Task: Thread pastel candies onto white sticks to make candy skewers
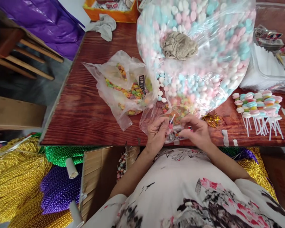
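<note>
My left hand is closed at the table's front edge, pinching a short white stick that points up and right. A small pink-red bit shows by the stick's lower end; its kind is unclear. My right hand is just to the right, thumb and forefinger apart, with nothing plainly held. Beneath and between the hands lies a small clear packet with printed marks. Just beyond them, a clear bag of colourful ring candies is partly hidden by my fingers. Several loose white and blue marshmallows sit beside it.
A huge clear bag of pastel marshmallows bears a crumpled beige cloth. Left of it is an opened bag of gummy rings. Finished candy skewers lie at right, below a plastic tub. Gold twist ties lie nearby.
</note>
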`<state>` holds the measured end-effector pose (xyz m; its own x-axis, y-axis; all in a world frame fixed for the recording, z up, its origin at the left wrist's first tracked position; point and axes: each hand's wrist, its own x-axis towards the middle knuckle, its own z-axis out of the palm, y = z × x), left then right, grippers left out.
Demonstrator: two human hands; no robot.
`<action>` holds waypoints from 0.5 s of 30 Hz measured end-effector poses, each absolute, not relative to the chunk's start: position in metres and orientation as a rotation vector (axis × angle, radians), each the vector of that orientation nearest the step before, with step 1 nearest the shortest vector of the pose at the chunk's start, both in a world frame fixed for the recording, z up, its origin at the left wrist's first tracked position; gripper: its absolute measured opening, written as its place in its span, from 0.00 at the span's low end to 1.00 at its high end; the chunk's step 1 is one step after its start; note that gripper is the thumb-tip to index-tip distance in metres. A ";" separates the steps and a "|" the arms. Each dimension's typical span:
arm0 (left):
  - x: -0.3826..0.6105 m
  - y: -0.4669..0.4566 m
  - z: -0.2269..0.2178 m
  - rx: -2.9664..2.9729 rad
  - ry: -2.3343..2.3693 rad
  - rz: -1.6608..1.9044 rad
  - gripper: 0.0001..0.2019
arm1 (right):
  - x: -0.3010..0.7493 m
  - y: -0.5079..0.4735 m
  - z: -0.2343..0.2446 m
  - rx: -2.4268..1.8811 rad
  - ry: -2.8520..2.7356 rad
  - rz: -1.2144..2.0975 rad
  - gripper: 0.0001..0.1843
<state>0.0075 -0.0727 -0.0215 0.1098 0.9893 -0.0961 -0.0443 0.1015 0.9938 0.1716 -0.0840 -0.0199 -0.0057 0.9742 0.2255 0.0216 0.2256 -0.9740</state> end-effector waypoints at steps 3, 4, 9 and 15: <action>0.010 -0.075 -0.015 1.331 1.134 1.090 0.16 | 0.162 -0.085 -0.026 -1.065 -1.407 0.927 0.06; 0.010 -0.077 -0.015 1.358 1.138 1.070 0.16 | 0.160 -0.084 -0.027 -1.060 -1.412 0.884 0.07; 0.002 -0.093 -0.024 1.206 1.116 0.846 0.21 | 0.156 -0.081 -0.029 -1.023 -1.527 0.710 0.08; -0.003 -0.102 -0.023 1.165 1.046 0.746 0.21 | 0.143 -0.086 -0.033 -1.001 -1.544 0.553 0.07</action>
<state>-0.0030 -0.1017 -0.0225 0.3615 0.8957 -0.2589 0.0471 0.2598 0.9645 0.1425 -0.0864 -0.0328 0.0208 0.8328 0.5532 0.2920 0.5241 -0.8001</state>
